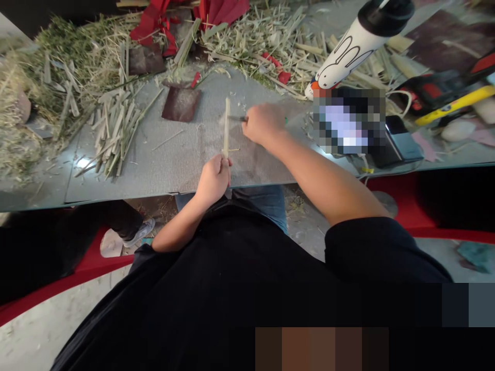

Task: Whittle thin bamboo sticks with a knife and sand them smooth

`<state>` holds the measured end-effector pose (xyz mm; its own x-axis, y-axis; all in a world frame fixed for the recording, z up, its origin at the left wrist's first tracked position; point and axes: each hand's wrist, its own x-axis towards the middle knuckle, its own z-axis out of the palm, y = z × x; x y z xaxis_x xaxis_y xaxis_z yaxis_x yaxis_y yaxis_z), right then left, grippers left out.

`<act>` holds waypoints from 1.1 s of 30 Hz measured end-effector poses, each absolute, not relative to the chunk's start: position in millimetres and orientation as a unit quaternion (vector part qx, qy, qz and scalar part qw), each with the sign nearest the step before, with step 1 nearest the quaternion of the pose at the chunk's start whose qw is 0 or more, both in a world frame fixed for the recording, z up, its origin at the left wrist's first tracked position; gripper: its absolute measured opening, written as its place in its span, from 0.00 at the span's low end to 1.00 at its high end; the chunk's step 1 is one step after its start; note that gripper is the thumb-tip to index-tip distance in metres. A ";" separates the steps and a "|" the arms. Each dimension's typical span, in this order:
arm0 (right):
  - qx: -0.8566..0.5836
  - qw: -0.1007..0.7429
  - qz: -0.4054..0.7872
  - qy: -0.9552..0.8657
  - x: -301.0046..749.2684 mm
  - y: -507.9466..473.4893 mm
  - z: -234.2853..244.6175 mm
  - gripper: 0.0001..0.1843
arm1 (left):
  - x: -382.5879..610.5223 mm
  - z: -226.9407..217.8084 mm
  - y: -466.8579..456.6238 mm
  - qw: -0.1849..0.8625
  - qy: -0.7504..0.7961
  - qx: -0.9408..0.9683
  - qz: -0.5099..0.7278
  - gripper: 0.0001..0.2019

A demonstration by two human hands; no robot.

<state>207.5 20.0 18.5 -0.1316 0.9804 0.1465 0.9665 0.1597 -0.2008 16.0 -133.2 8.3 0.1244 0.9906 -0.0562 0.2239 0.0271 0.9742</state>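
My left hand is closed around the lower end of a thin pale bamboo strip, which stands nearly upright on the grey table. My right hand is closed on a small knife with a green handle end. Its blade points left and touches the strip near its upper part. Fine shavings lie on the table around the strip.
A pile of cut bamboo strips lies at the left. Brown sandpaper lies behind the strip. A white bottle with a rabbit drawing stands at the right, near a phone, tools and red cloth.
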 end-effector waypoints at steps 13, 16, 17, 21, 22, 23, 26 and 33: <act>-0.604 0.282 0.182 -0.723 215.4 23.3 43.2 0.26 | 11.5 6.9 -123.7 0.533 0.501 0.546 0.408 0.10; -0.528 0.302 0.291 -0.739 199.6 14.8 43.8 0.28 | 14.5 8.4 -119.4 0.551 0.492 0.541 0.403 0.12; -0.510 0.307 0.314 -0.740 196.1 13.3 44.2 0.27 | 15.3 9.1 -117.8 0.557 0.490 0.539 0.399 0.12; -0.479 0.321 0.339 -0.743 191.5 9.8 48.0 0.25 | 18.5 12.5 -110.8 0.573 0.478 0.532 0.400 0.12; -0.481 0.322 0.329 -0.746 192.1 8.7 49.4 0.24 | 19.4 13.3 -109.5 0.572 0.474 0.532 0.405 0.11; -0.486 0.318 0.313 -0.751 193.2 7.0 50.9 0.23 | 20.6 13.8 -108.4 0.570 0.470 0.533 0.412 0.11; -0.534 0.270 0.229 -0.768 197.1 -3.2 55.2 0.21 | 24.6 13.2 -106.6 0.548 0.470 0.530 0.444 0.12; -0.592 0.052 0.064 -0.802 188.3 -48.6 55.8 0.20 | 27.7 -5.4 -99.8 0.489 0.468 0.557 0.481 0.14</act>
